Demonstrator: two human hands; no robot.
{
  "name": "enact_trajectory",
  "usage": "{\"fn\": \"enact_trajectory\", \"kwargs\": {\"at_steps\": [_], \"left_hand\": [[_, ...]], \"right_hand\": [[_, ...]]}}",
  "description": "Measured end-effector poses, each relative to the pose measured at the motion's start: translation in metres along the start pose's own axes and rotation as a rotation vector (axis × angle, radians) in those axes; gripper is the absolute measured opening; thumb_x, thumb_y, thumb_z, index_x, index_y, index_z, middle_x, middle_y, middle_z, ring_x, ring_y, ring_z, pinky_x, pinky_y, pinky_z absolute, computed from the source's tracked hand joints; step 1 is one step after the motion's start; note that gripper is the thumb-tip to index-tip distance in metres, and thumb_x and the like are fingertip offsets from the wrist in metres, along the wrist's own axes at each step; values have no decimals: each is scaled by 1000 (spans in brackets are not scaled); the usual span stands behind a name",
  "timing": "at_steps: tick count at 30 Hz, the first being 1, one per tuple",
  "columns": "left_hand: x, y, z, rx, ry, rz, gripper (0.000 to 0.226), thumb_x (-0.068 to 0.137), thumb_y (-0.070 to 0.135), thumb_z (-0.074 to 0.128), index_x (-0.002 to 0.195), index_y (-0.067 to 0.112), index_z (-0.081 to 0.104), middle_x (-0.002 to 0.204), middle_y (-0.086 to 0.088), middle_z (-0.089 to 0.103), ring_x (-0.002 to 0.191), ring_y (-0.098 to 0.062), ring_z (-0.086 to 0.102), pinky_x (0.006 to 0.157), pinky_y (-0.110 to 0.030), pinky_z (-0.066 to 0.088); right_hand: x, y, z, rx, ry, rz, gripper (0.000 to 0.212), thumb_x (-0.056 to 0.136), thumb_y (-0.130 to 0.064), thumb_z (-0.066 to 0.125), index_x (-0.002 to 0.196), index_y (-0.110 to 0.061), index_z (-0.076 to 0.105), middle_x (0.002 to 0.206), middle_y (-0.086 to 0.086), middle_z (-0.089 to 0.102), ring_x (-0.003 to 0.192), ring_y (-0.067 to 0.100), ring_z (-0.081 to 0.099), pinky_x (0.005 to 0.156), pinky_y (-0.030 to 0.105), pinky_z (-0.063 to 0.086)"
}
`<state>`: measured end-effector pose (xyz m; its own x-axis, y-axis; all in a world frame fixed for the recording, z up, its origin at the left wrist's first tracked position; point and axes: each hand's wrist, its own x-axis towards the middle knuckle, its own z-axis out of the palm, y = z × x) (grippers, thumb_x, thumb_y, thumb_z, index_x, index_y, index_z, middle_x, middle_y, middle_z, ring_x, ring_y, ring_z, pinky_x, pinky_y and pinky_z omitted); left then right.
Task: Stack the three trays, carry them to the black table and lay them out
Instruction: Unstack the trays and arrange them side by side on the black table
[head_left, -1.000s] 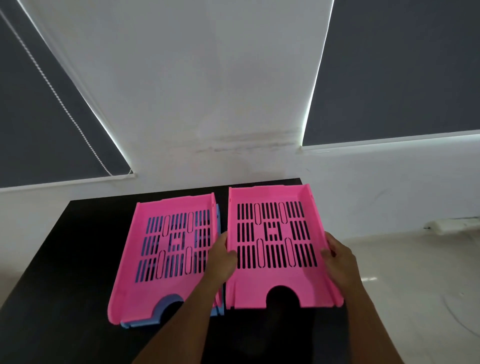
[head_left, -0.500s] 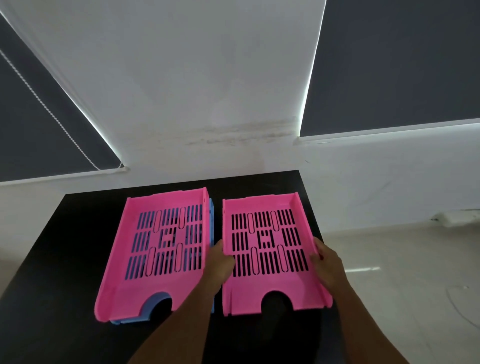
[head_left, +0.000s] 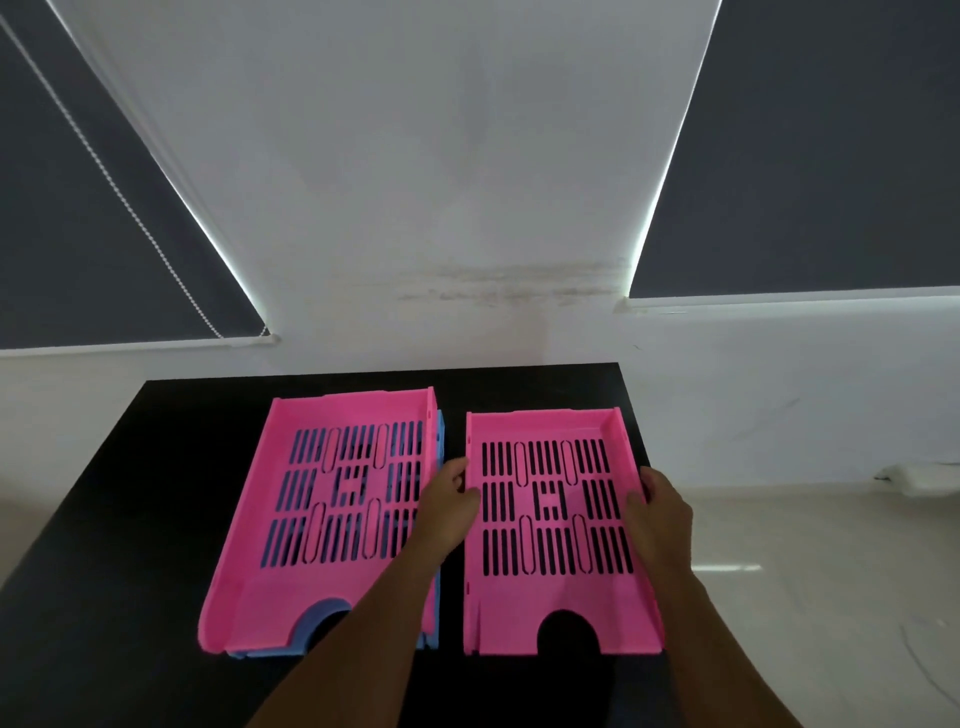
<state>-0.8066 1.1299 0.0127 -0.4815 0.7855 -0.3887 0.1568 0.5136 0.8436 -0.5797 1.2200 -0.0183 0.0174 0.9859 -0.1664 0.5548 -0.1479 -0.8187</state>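
Two pink slotted trays lie side by side on the black table (head_left: 119, 493). The right pink tray (head_left: 556, 597) rests flat near the table's right edge. My left hand (head_left: 449, 506) grips its left wall and my right hand (head_left: 660, 512) grips its right wall. The left pink tray (head_left: 291, 587) sits nested on a blue tray (head_left: 440, 431), which shows only along the right side and at the front notch. My left forearm crosses over the near right corner of that stack.
The table stands against a white wall with dark roller blinds (head_left: 831, 156) on both sides. A pale floor (head_left: 805, 597) lies to the right of the table. The right pink tray sits close to the table's right edge.
The right pink tray has come down and now rests flat on the table beside the stack, with both hands still on its sides. The view has tilted slightly.
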Motion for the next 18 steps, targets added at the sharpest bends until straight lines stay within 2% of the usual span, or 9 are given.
{"fn": "enact_trajectory", "kwargs": {"at_steps": [3,4,5,7,8,10,13,16,18], "left_hand": [[5,7,-14,-14,88,39,45,94,6,51,138,15,53,139,-2,56,122,-13,56,93,-24,43],[5,6,-20,-38,114,49,45,94,6,50,138,14,53,141,-4,56,125,-15,54,97,-26,42],[4,4,-27,-67,138,60,44,95,6,49,138,13,55,141,-5,56,123,-15,54,98,-27,41],[1,-3,-44,-102,178,83,40,95,8,50,134,12,59,137,-5,60,118,-14,55,98,-28,43],[-1,-7,-53,-112,191,96,37,96,9,51,132,12,61,134,-5,62,117,-15,57,100,-30,44],[-1,-16,-74,-128,211,120,34,96,11,53,129,12,63,129,-4,65,116,-16,58,99,-29,44],[-2,-33,-111,-126,258,152,34,97,8,52,127,14,64,124,0,66,114,-16,61,91,-22,44],[-6,-53,-153,-115,382,185,40,90,-6,49,121,11,68,123,-5,69,110,-17,64,99,-33,50],[-11,-70,-181,-136,479,178,39,89,-6,50,117,13,69,122,-6,69,94,-8,68,83,-27,57]], "right_hand": [[0,-20,16,32,26,-6,29,97,-10,49,124,-8,60,99,5,68,66,0,60,39,7,42],[-3,-28,22,40,15,-8,32,98,-10,50,129,-8,58,110,8,68,68,-3,59,40,5,42],[-7,-35,30,45,-4,-14,36,98,-11,51,134,-8,56,121,8,66,74,-3,60,49,5,47],[-19,-51,47,35,-52,-43,41,98,-13,53,139,-10,53,136,10,61,102,14,66,85,22,52],[-25,-58,57,19,-90,-65,42,98,-14,53,140,-9,52,138,11,59,116,22,62,96,32,48],[-41,-67,81,3,-178,-110,43,98,-17,54,141,-8,51,140,12,58,127,25,56,106,38,42],[-70,-78,119,46,-274,-122,45,98,-23,56,140,-10,52,141,10,58,125,19,55,108,35,41],[-96,-85,153,64,-358,-103,51,96,-30,59,143,-12,49,142,6,56,127,20,54,107,33,41],[-109,-87,168,57,-401,-99,49,95,-33,59,141,-18,52,130,-1,63,119,18,61,94,23,49]]}}
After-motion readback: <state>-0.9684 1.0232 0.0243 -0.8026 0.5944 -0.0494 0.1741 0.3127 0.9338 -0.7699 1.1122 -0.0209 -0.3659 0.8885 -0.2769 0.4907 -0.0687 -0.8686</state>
